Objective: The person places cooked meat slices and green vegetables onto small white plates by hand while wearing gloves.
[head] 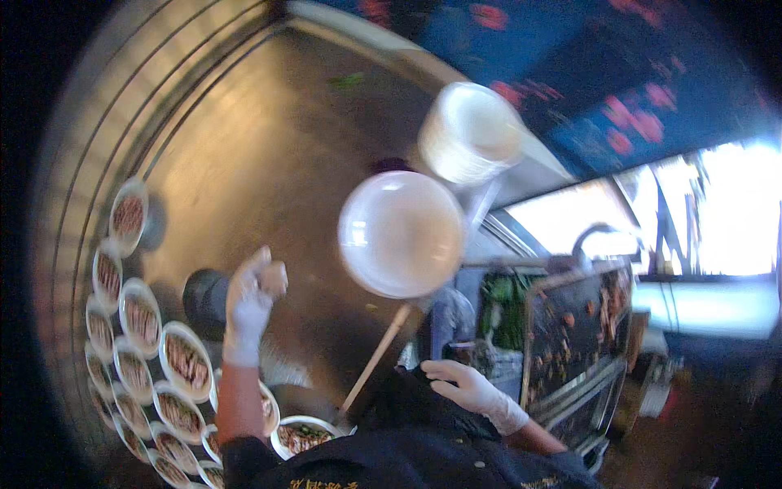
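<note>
My left hand (253,293), in a thin white glove, is over the metal worktop (208,153), its fingers curled; whether something small is between them is blurred. My right hand (467,388), gloved too, hangs in front of my dark clothing with fingers apart and nothing in it. A white bowl (400,235) stands between and beyond my hands, near a stack of white bowls (473,131). Below the white bowl a wooden stick or handle (376,357) lies at a slant. Beside my left forearm are bowls of sliced food (186,363), grouped at the lower left.
A dark round container (208,302) stands left of my left hand. On the right are a tray with food pieces (568,336) and a container of green leaves (504,308). A bowl with meat and greens (302,437) is close to my body. Rails edge the worktop.
</note>
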{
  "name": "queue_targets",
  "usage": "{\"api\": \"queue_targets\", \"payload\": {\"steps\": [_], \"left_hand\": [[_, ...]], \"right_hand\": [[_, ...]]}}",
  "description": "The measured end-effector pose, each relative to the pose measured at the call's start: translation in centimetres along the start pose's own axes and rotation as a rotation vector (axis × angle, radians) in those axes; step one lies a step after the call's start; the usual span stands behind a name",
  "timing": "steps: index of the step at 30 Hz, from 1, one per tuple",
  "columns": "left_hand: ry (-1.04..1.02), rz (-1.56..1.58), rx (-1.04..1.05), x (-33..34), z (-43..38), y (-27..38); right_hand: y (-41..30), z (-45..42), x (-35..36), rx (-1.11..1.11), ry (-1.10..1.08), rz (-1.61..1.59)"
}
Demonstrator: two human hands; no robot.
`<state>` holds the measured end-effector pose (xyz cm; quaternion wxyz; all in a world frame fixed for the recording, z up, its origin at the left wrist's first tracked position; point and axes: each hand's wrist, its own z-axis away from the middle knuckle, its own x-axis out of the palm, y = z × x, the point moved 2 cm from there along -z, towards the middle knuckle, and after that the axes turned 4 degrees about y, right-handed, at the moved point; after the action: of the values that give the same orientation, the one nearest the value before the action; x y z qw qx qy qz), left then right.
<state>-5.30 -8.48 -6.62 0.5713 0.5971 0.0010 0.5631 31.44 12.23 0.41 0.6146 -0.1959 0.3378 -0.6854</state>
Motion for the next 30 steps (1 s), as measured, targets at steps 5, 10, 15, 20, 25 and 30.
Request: {"api": "queue_targets", "payload": {"steps": [5,10,15,20,25,30], "left_hand": [[-0.056,-0.038,-0.148,5.7,6.8,-11.6],[-0.309,-0.198,-0.458,14.7,8.9,-19.4],[-0.590,-0.292,-0.681,22.5,10.6,-24.8],[-0.373,-0.246,-0.805,26.3,8.7,-29.5],[-0.242,-0.539,-0.676,29.0,7.1,-30.1],[-0.221,-0.442,-0.583,35.5,7.5,-25.6]], "right_hand": [[-0.5,4.9,-0.7,-0.338,0.102,0.079],[2.2,12.7,-3.7,-0.392,0.350,-0.186],[9.9,21.3,-4.5,-0.393,0.703,-0.630],[17.0,34.4,-3.4,0.063,1.538,-0.455],[28.4,40.5,2.3,0.284,1.969,-0.228],[26.9,37.9,2.0,-0.119,1.625,-0.927]]}}
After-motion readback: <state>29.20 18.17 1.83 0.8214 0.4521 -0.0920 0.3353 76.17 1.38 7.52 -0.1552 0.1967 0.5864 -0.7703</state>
